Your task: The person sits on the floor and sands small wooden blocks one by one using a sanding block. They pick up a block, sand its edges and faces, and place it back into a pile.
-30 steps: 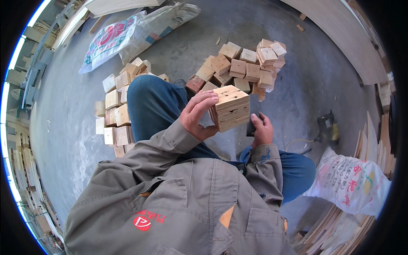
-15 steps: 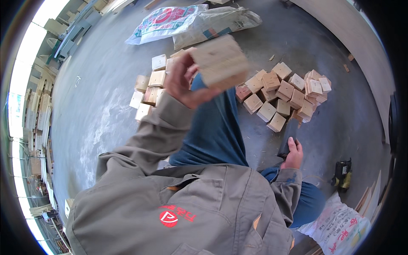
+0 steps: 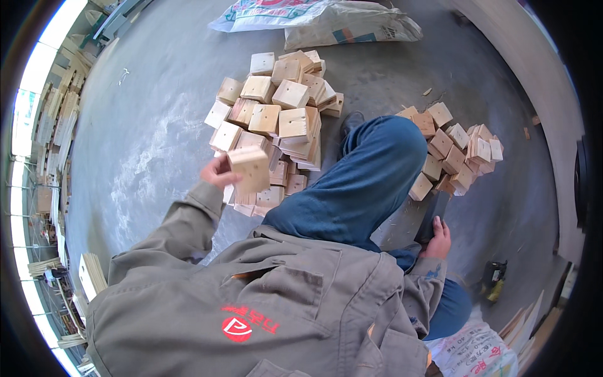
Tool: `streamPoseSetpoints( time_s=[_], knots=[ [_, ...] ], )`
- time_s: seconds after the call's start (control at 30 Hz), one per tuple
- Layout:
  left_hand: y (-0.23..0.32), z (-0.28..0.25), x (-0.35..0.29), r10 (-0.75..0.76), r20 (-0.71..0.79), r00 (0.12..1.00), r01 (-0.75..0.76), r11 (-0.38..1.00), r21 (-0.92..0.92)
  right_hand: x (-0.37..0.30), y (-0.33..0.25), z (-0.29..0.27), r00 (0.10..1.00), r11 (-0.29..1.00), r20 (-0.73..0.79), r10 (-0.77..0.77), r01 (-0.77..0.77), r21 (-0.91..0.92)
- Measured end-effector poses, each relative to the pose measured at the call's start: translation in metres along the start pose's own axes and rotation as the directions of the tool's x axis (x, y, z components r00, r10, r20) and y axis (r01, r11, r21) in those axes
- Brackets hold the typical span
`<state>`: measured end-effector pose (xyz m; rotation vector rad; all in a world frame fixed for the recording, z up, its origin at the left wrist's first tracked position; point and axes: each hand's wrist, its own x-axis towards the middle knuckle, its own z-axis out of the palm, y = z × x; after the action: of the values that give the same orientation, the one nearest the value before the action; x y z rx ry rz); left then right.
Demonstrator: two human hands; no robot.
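Between the thumb and fingers of my left hand [image 3: 218, 173] is a square wooden block [image 3: 251, 168]. It is held up at the near side of a large heap of similar pale blocks [image 3: 258, 88], stacked on the floor left of my bent knee. My right hand [image 3: 438, 240] is closed round a dark, flat, bar-shaped tool [image 3: 433, 217], whose kind I cannot make out. Just beyond that tool lies a smaller heap of wooden blocks [image 3: 452, 157], partly hidden behind my knee.
Printed sacks [image 3: 358, 28] lie at the far side of the grey floor [image 3: 151, 151]. A black and yellow power tool [image 3: 493, 279] rests at the right. Another printed sack [image 3: 474, 352] and thin boards [image 3: 527, 330] are near right. Timber stacks [image 3: 56, 132] line the left.
My left hand has carried the block left and down, from in front of my knee to the left heap. My right hand keeps the dark tool. The view has shifted slightly.
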<state>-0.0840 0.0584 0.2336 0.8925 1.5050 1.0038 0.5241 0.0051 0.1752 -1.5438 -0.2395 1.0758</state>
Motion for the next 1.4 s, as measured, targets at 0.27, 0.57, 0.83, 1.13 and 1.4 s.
streamPoseSetpoints(
  time_s=[0.27,0.57,0.83,1.13,1.4],
  knots=[
    [-0.085,0.04,-0.006,-0.141,0.064,0.988,0.118,0.954,0.276,0.007,0.019,-0.02,0.999,0.999,-0.042,0.006,-0.008,-0.048],
    [-0.128,0.1,0.047,-0.135,0.094,0.986,0.064,0.84,0.538,0.02,0.046,-0.057,0.991,0.99,-0.13,0.003,-0.022,-0.141],
    [-0.158,0.137,0.099,-0.144,0.221,0.965,-0.01,0.816,0.578,0.012,0.036,-0.032,0.98,0.985,-0.178,0.092,-0.116,-0.127],
    [-0.199,0.141,0.129,-0.178,0.193,0.965,0.021,0.786,0.618,0.025,0.04,-0.023,0.985,0.966,-0.133,0.111,-0.138,-0.217],
    [-0.159,0.143,0.124,-0.054,0.092,0.994,-0.056,0.474,0.879,0.024,0.042,-0.019,0.984,0.973,-0.136,0.112,-0.137,-0.187]
  ],
)
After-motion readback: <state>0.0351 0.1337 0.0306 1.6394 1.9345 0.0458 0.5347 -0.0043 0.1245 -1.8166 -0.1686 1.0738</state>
